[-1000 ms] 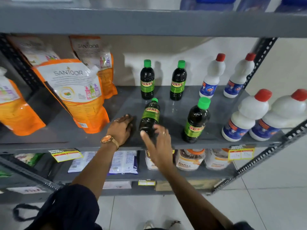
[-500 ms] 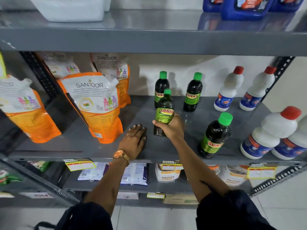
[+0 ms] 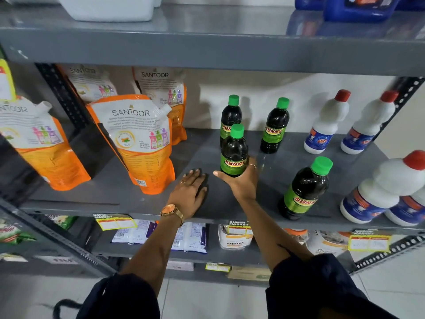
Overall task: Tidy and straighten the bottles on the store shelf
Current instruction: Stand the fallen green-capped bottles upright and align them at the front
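Observation:
My right hand (image 3: 242,180) grips the lower part of a dark Sunny bottle (image 3: 234,151) with a green cap, holding it upright on the grey shelf (image 3: 147,203). Directly behind it stands a second Sunny bottle (image 3: 230,112), and a third (image 3: 274,127) is to its right at the back. Near the front edge a fourth Sunny bottle (image 3: 304,189) stands on the right. My left hand (image 3: 189,194) lies flat on the shelf, fingers spread, just left of the held bottle. Several white bottles with red caps (image 3: 326,125) stand along the right side.
Orange Santoor refill pouches (image 3: 140,143) stand on the left half of the shelf. A grey shelf above (image 3: 207,51) carries blue jugs and a white container. A lower shelf holds packets behind yellow price tags (image 3: 115,222). A perforated post (image 3: 404,93) bounds the right side.
My right hand reached the tilted Sunny bottle, closed on it and stood it upright, shifting it back toward the rear bottle. My left hand stayed flat on the shelf.

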`<state>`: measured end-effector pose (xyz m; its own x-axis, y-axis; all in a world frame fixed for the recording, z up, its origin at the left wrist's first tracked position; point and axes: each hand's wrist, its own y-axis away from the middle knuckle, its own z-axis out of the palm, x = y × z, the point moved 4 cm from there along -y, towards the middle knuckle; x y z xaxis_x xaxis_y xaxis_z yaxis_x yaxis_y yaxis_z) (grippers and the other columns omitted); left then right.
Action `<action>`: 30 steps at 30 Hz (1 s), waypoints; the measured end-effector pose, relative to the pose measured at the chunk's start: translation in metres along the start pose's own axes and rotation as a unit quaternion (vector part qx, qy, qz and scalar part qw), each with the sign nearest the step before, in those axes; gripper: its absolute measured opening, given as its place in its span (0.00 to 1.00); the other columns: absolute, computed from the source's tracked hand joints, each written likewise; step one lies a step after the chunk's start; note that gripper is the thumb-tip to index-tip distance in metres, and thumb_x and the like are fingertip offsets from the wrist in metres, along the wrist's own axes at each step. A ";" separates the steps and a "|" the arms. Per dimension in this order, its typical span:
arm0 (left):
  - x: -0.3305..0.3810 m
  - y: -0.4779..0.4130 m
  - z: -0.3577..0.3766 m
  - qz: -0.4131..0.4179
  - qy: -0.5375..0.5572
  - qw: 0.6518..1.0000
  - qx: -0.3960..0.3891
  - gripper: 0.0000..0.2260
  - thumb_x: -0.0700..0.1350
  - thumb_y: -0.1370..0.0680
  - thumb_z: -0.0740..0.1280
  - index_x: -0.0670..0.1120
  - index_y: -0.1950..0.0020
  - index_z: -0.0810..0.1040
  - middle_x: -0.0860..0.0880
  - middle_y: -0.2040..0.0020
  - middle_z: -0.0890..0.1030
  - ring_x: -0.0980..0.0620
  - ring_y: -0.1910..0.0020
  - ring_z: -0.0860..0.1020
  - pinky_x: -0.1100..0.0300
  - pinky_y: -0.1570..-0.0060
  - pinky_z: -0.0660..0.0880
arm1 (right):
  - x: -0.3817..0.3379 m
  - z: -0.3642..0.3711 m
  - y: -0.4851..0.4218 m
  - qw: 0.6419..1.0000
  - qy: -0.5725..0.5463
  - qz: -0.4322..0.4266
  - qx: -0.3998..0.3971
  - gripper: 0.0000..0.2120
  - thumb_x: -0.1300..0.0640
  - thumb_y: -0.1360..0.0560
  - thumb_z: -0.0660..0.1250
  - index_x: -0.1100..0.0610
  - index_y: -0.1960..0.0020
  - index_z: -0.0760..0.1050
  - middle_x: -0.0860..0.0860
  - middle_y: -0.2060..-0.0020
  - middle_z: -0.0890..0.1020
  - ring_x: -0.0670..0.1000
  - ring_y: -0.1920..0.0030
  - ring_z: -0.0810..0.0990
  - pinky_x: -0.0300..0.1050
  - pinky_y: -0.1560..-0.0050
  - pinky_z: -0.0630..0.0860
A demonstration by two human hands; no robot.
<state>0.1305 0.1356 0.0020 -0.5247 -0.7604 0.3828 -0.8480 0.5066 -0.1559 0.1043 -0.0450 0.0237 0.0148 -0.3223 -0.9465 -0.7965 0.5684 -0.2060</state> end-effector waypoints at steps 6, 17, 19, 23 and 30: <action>-0.001 -0.001 0.000 -0.013 -0.002 1.000 0.002 0.22 0.52 0.19 0.54 0.49 0.25 0.60 0.48 0.23 0.60 0.49 0.23 0.54 0.55 0.24 0.51 | 0.019 -0.002 0.002 0.995 -0.041 0.065 -0.063 0.27 0.55 0.39 0.81 0.53 0.44 0.74 0.51 0.50 0.82 0.51 0.48 0.81 0.31 0.56 0.73; 0.000 0.001 0.000 -0.015 -0.005 1.000 -0.001 0.22 0.52 0.19 0.54 0.49 0.25 0.59 0.48 0.23 0.59 0.49 0.23 0.53 0.56 0.25 0.49 | 0.017 -0.004 -0.001 0.999 0.006 0.027 -0.044 0.31 0.51 0.46 0.84 0.58 0.47 0.78 0.50 0.54 0.83 0.48 0.55 0.82 0.27 0.60 0.74; 0.000 0.001 0.001 -0.016 -0.005 1.000 -0.002 0.22 0.52 0.19 0.54 0.49 0.25 0.59 0.48 0.23 0.59 0.49 0.23 0.53 0.56 0.24 0.49 | 0.018 -0.004 -0.001 0.998 0.014 0.029 -0.053 0.30 0.53 0.46 0.84 0.58 0.47 0.78 0.50 0.55 0.83 0.49 0.54 0.82 0.30 0.59 0.74; -0.002 0.001 0.002 -0.021 -0.007 1.000 -0.010 0.23 0.53 0.19 0.53 0.49 0.25 0.59 0.48 0.22 0.58 0.49 0.23 0.53 0.54 0.24 0.50 | 0.016 -0.009 -0.005 0.996 0.033 0.037 -0.079 0.28 0.55 0.45 0.84 0.58 0.48 0.78 0.51 0.55 0.83 0.51 0.53 0.83 0.41 0.53 0.78; -0.004 -0.001 0.005 -0.014 0.000 1.000 -0.019 0.23 0.51 0.19 0.54 0.47 0.25 0.60 0.46 0.22 0.58 0.47 0.23 0.53 0.52 0.23 0.50 | 0.014 -0.037 0.048 0.990 0.106 0.018 -0.087 0.27 0.45 0.45 0.82 0.53 0.51 0.78 0.48 0.57 0.83 0.47 0.56 0.81 0.41 0.53 0.78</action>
<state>0.1330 0.1358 -0.0036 -0.5015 -0.7736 0.3873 -0.8584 0.5007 -0.1113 0.0439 -0.0499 0.0093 -0.1284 -0.4662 -0.8753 -0.8865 0.4497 -0.1095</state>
